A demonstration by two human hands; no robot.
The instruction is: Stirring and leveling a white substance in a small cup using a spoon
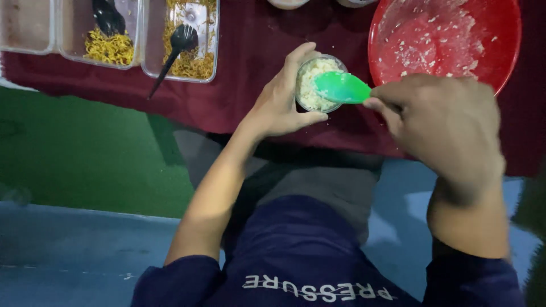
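Left hand [278, 102] wrapping fingers around a small clear cup of rice [314, 84] at the table's [244, 85] near edge, right hand [443, 122] pinching a green spoon [341, 87] over it, red bowl [506, 45] sitting just beside.

Bright green plastic spoon [341, 87]. Small clear round cup [316, 83], white crumbly rice inside. Big red round plastic bowl [500, 54], white bits stuck on. Dark red cloth-covered table [250, 68]. Clear plastic trays [149, 67], yellow shreds, black fork [179, 44]. Green and blue floor [79, 170].
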